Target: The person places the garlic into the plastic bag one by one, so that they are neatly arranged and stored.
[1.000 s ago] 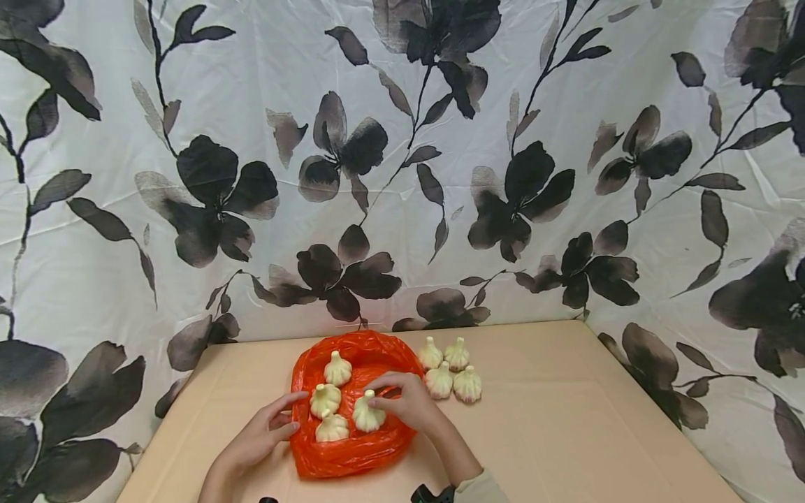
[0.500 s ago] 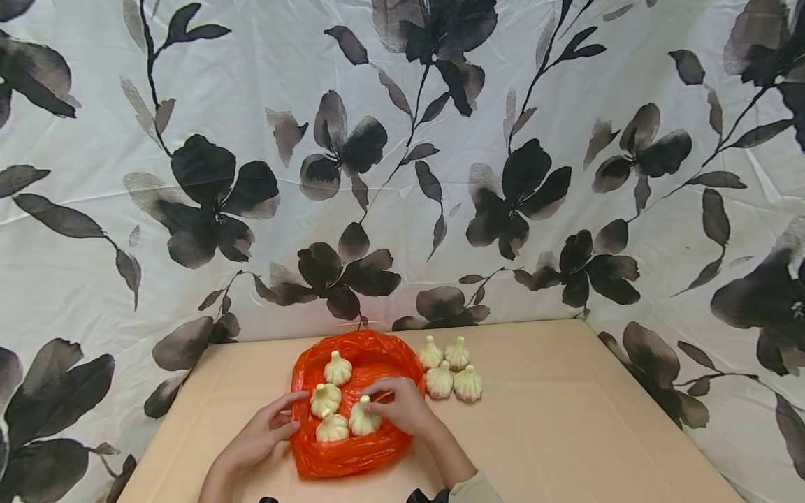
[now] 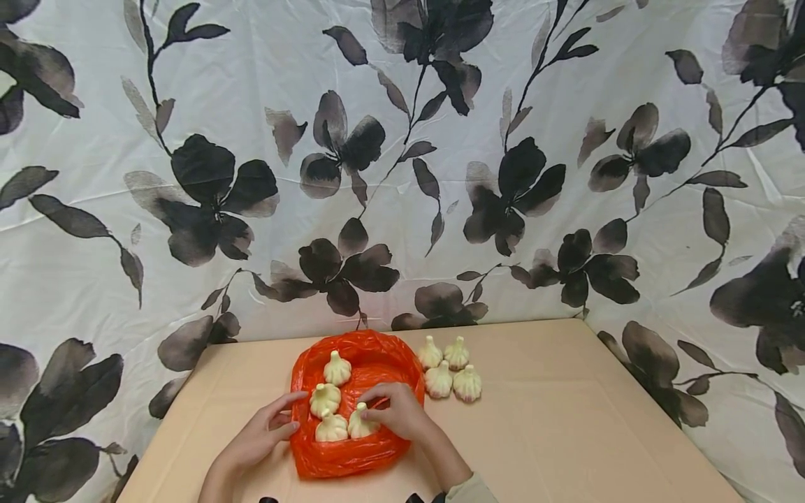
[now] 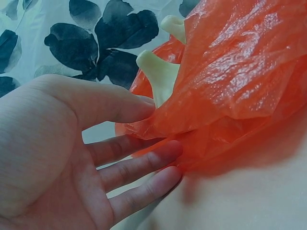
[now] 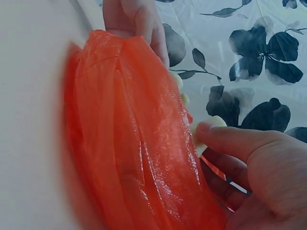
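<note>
An orange-red plastic bag [image 3: 352, 462] lies spread with its mouth up, several garlic bulbs inside; three of them [image 3: 325, 400] line its left side. My left hand [image 3: 260, 434] pinches the bag's left rim between thumb and fingers; the left wrist view shows this hand [image 4: 72, 143] with the plastic [image 4: 230, 96] between them. Inside the bag at the front, my right hand [image 3: 402, 416] holds a bulb [image 3: 361, 423] by its stem, beside the front-left bulb [image 3: 332, 427]. In the right wrist view the thumb of my right hand [image 5: 254, 167] presses that stem [image 5: 211, 125]; the bag hides the bulb's lower part.
Several more garlic bulbs [image 3: 467, 383] stand in a cluster just right of the bag, near the back of the tan table [image 3: 578, 419]. A white cloth with dark flowers [image 3: 440, 230] hangs behind the table.
My right hand has moved slightly left and down with its bulb, which now sits against the front-left bulb. My left hand has stayed at the bag's rim.
</note>
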The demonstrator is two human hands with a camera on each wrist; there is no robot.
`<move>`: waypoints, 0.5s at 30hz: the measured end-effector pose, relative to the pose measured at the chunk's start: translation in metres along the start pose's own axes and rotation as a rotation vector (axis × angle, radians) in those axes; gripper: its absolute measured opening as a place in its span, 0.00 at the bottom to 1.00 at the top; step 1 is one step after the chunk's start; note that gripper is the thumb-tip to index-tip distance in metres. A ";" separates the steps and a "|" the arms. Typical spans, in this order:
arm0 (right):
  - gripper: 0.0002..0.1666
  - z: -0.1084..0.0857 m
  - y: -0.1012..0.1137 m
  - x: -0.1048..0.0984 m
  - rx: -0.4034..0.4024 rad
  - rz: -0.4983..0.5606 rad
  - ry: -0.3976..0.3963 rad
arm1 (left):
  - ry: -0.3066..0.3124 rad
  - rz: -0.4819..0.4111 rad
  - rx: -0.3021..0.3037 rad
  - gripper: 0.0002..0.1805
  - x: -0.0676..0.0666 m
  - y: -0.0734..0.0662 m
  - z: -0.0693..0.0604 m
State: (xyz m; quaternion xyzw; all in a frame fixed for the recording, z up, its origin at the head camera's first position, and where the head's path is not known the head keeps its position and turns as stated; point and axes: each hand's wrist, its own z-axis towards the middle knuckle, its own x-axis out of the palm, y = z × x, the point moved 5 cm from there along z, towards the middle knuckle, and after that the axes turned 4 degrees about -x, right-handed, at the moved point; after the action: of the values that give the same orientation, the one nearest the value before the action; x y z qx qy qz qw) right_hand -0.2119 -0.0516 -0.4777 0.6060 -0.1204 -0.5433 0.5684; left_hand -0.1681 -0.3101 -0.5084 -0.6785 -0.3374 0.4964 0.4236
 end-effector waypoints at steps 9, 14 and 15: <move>0.10 -0.002 -0.002 0.002 0.037 0.008 0.006 | 0.004 -0.018 -0.004 0.32 0.001 -0.001 -0.001; 0.10 -0.002 -0.003 0.002 0.047 0.008 0.010 | 0.007 -0.030 -0.008 0.32 0.002 -0.001 -0.001; 0.11 -0.003 -0.003 0.002 0.048 0.007 0.012 | 0.006 -0.028 -0.008 0.32 0.001 -0.001 -0.001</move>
State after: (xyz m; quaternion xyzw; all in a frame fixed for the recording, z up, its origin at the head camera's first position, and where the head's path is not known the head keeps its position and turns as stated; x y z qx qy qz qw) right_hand -0.2105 -0.0507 -0.4819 0.6223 -0.1322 -0.5345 0.5564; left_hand -0.1664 -0.3086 -0.5077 -0.6766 -0.3477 0.4871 0.4290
